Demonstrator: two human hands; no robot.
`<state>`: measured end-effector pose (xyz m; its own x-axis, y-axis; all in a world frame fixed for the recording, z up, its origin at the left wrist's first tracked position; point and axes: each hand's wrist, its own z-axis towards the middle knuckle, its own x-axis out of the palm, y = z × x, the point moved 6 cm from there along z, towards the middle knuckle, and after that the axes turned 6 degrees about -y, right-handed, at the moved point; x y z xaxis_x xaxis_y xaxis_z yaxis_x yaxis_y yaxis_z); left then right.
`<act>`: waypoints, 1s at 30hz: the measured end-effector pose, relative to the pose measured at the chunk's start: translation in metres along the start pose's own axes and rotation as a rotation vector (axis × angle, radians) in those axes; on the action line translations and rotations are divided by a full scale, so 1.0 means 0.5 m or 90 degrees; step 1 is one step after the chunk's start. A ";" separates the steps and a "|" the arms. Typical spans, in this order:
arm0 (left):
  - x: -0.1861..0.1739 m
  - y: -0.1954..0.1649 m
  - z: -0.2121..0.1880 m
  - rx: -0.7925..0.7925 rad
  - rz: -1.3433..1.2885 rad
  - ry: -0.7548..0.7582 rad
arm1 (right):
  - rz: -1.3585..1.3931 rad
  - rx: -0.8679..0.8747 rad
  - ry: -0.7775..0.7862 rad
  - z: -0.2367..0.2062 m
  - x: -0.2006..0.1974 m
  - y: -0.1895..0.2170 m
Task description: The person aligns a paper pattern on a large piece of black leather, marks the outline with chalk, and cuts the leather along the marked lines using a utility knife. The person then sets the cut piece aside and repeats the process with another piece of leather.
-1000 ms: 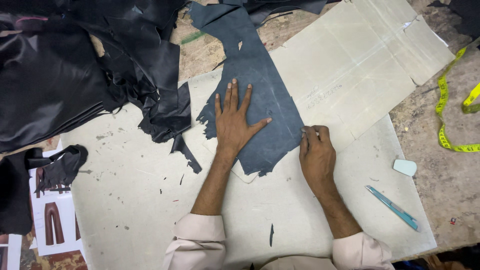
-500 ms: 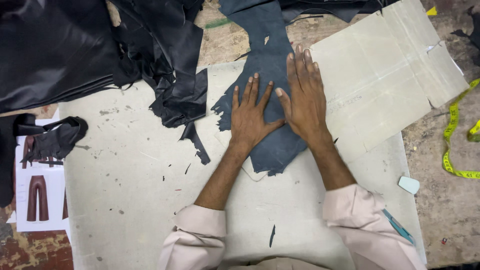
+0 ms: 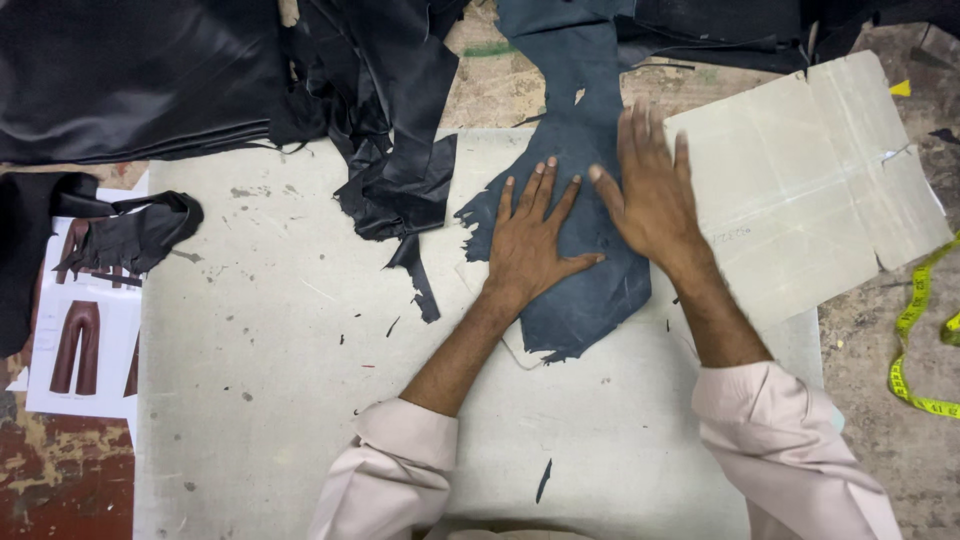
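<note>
Both my left hand [image 3: 530, 245] and right hand [image 3: 650, 190] lie flat, fingers spread, side by side on the ragged dark-blue leather piece [image 3: 580, 290] spread on the grey cutting board [image 3: 270, 340], smoothed out, uncut so far.

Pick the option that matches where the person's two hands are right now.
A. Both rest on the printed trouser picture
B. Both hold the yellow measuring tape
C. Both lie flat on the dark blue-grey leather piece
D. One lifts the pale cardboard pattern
C: the left hand and right hand lie palm-down, fingers spread, on the dark blue-grey leather piece, gripping nothing.
</note>
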<state>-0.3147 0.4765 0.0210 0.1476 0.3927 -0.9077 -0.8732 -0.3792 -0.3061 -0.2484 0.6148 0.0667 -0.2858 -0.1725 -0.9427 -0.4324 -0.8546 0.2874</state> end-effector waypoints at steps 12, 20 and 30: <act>-0.032 0.023 -0.040 0.005 -0.069 -0.067 | -0.062 -0.119 -0.035 0.103 0.103 -0.002; -0.096 0.087 -0.191 -0.078 -0.057 -0.005 | -0.069 -0.123 -0.016 0.098 0.106 0.005; -0.132 0.081 -0.194 -0.060 -0.057 -0.059 | -0.110 -0.254 -0.056 0.098 0.031 0.224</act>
<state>-0.3149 0.3540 0.0404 0.1765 0.5024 -0.8464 -0.8102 -0.4142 -0.4148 -0.3430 0.5404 0.0928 -0.3171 0.0168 -0.9482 -0.1217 -0.9923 0.0232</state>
